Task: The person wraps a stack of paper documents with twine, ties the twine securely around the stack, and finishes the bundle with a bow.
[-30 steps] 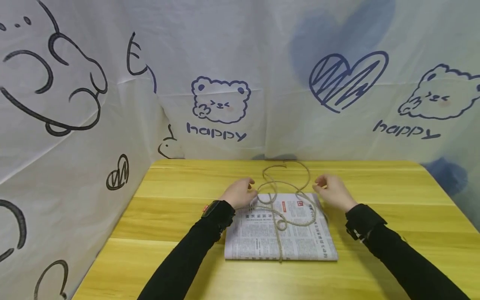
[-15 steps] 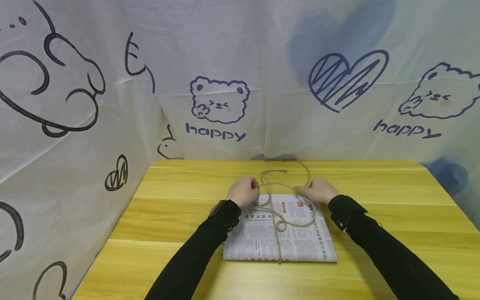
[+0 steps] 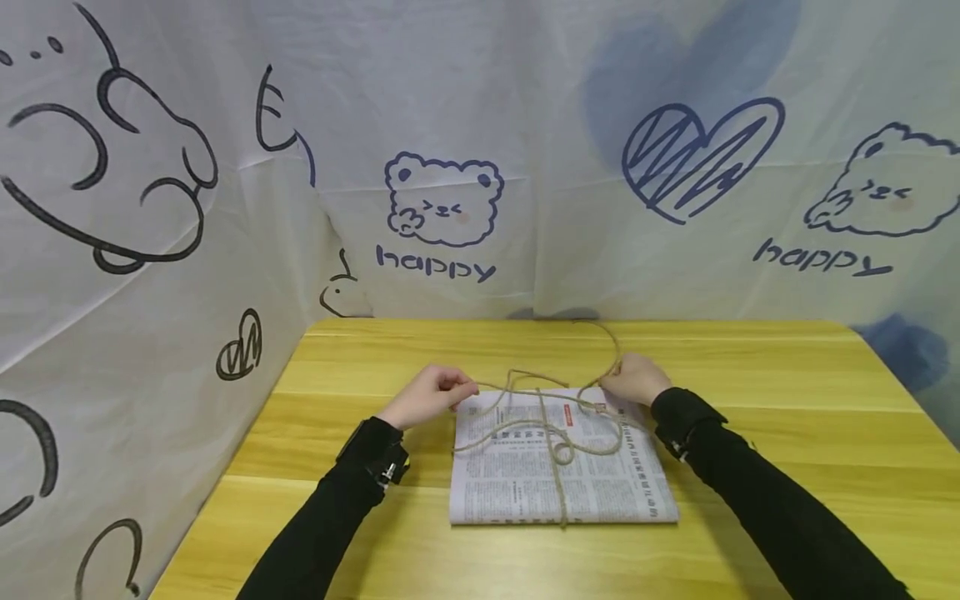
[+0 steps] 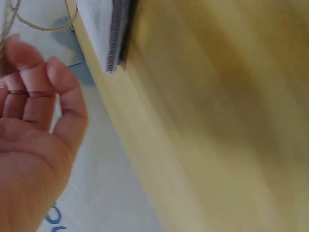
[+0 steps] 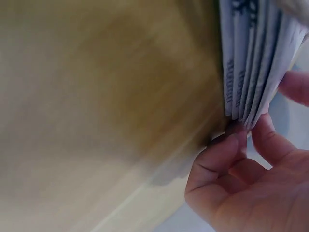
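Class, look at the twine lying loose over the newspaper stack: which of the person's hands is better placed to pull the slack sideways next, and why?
Probably the left hand: it pinches the twine off the newspaper stack, over bare table. The right hand sits at the stack's far corner.

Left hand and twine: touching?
Touching. The head view shows the left hand pinching a twine strand, drawn taut leftward off the newspaper.

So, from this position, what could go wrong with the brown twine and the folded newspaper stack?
1. The brown jute twine lies in loose loops over its knot; if the left hand pulls sideways, they may tangle.
2. The right hand touches the far corner of the folded newspaper stack; lifting could fan the layers.
3. Uneven pulling could slide the stack across the yellow wooden table.
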The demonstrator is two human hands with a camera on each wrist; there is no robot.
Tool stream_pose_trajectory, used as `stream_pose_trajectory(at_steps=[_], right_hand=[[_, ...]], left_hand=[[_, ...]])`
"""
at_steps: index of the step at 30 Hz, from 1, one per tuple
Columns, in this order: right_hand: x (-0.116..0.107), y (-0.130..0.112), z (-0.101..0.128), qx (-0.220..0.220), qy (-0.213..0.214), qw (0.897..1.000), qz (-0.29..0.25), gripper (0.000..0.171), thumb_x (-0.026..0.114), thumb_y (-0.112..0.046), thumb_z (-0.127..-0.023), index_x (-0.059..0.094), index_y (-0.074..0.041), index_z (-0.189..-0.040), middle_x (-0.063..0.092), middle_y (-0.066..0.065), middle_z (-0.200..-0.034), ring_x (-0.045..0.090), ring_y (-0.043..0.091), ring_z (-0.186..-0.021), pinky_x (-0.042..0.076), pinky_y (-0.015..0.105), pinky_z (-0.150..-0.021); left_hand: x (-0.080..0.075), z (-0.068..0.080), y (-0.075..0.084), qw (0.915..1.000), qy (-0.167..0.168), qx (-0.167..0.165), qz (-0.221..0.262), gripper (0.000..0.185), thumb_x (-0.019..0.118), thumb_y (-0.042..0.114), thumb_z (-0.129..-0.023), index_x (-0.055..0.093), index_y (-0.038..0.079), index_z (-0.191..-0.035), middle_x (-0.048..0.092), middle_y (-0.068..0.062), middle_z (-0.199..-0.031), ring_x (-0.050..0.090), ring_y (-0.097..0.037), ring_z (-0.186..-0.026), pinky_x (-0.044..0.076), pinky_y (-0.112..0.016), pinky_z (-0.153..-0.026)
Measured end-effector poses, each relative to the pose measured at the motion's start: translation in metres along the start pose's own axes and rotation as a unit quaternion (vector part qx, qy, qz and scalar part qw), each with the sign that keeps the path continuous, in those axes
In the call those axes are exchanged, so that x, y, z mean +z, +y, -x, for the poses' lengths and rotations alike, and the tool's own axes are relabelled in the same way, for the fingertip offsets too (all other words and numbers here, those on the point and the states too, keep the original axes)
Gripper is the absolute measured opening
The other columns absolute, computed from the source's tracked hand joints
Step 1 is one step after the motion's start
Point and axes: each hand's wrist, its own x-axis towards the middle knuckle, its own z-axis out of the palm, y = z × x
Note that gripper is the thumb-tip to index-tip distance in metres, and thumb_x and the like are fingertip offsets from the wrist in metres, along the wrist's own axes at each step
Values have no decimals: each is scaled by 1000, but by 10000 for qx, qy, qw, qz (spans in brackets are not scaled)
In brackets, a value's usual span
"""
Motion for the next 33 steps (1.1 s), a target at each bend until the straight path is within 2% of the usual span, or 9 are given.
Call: stream_pose_trajectory(at_steps=[4, 7, 13, 18, 22, 24, 26, 30, 33], right_hand=[[3, -12, 2, 352, -192, 9992, 80, 64, 55, -62, -95, 41, -19, -51, 28, -5, -50, 24, 13, -46, 25, 30, -49], [4, -18, 2, 488, -348, 9977, 329, 61, 60, -68, -89, 49, -18, -56, 36, -3, -55, 35, 16, -50, 31, 32, -50], [4, -19, 2, 243, -409, 9981, 403, 43, 65, -34, -89, 45, -18, -54, 29, -5, -54, 26, 13, -50, 26, 30, -52], [4, -9, 3, -42, 11, 9999, -103, 39, 56, -17, -92, 40, -16, -57, 27, -3, -55, 23, 14, -53, 24, 29, -54], [0, -1, 9, -115, 707, 9922, -1016, 26, 52, -17, -100, 62, 2, -85, 56, 9, -76, 45, 14, -68, 37, 26, -62], [-6, 5, 13, -150, 986, 9800, -1719, 29, 52, -17, -103, 63, 8, -111, 65, 11, -93, 56, 13, -78, 45, 24, -68], [-15, 10, 19, -266, 1108, 9616, -2497, 34, 49, -19, -106, 56, 11, -122, 67, 4, -94, 60, 7, -80, 49, 21, -70], [-34, 23, 34, -549, 1110, 8971, -4241, 25, 50, -22, -107, 50, 0, -118, 64, -12, -84, 63, 0, -75, 52, 17, -68], [-46, 32, 45, -733, 1129, 8421, -5222, 15, 53, -23, -105, 51, -9, -109, 66, -10, -86, 65, 2, -76, 53, 15, -68]], left_hand=[[0, 3, -4, 9982, 125, 19, 587, 30, 56, 21, -105, 71, -4, -114, 67, -28, -96, 60, -23, -80, 52, -38, -79], [3, 3, -3, 9956, 225, 23, 907, 29, 56, 20, -105, 70, -3, -115, 67, -30, -99, 65, -26, -83, 53, -35, -79], [2, 7, -1, 9929, 258, -17, 1165, 30, 56, 19, -104, 68, -4, -121, 66, -31, -121, 67, -42, -103, 59, -33, -80], [-5, 13, -6, 9951, 289, 107, 945, 29, 57, 19, -104, 70, -3, -117, 67, -33, -112, 58, -17, -66, 51, -26, -60], [-12, 22, -11, 9990, 311, 186, 268, 29, 60, 23, -103, 73, -2, -112, 71, -26, -104, 46, -7, -63, 39, -23, -61], [-18, 27, -13, 9993, 280, 206, -98, 29, 61, 25, -102, 75, 0, -109, 72, -22, -100, 46, -8, -67, 37, -23, -65], [-24, 33, -13, 9988, 237, 185, -384, 28, 63, 27, -101, 76, 3, -106, 73, -20, -99, 46, -10, -71, 36, -24, -67], [-41, 45, -14, 9969, 235, 15, -752, 26, 65, 29, -99, 76, 6, -95, 66, -8, -80, 41, -10, -64, 33, -24, -62], [-54, 53, -17, 9960, 249, -52, -862, 28, 64, 30, -100, 76, 6, -92, 52, 0, -70, 35, -8, -60, 30, -23, -59]])
